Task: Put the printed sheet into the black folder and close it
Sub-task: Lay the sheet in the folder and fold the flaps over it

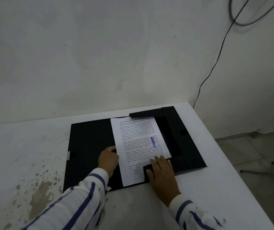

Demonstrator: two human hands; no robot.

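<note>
The black folder (89, 143) lies open and flat on the white table (204, 188). Its inner flaps stand along the far, right and near sides of the right half. The printed sheet (137, 146), with a blue APPROVED stamp, rests on that right half, its top edge under the far flap and its near right corner under the near flap. My left hand (108, 161) sits at the sheet's left edge, fingers curled against it. My right hand (163, 175) lies flat on the near flap, fingertips touching the sheet.
The table's right edge runs diagonally close to the folder, with floor and thin metal legs (255, 171) beyond. A black cable (216, 63) hangs down the wall behind. Worn, chipped paint (38, 193) marks the table's left part.
</note>
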